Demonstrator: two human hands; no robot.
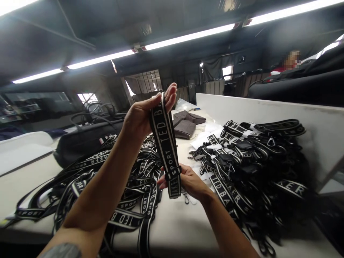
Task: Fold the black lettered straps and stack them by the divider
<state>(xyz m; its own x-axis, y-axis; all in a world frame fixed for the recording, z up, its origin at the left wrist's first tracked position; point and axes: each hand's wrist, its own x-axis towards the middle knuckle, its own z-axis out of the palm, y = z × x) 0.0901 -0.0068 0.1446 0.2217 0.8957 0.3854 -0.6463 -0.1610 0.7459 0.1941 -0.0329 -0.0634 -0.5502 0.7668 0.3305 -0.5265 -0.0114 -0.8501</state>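
Note:
My left hand [145, 114] is raised and pinches the top of a black webbing strap [164, 143] printed with white letters. The strap hangs folded down to my right hand [188, 181], whose fingers close on its lower end near a black slider buckle [172, 175]. Both hands hold the strap above a white table [182, 222]. A loose tangle of the same straps [120, 186] lies under my left forearm. To the right sits a pile of folded, bundled straps [249, 154].
A black bag [86, 139] rests at the back left of the table. Grey pouches [185, 123] and clear plastic bags [206, 132] lie behind the straps. A white partition wall [295, 118] borders the table's right side. A person in red [285, 66] sits far behind it.

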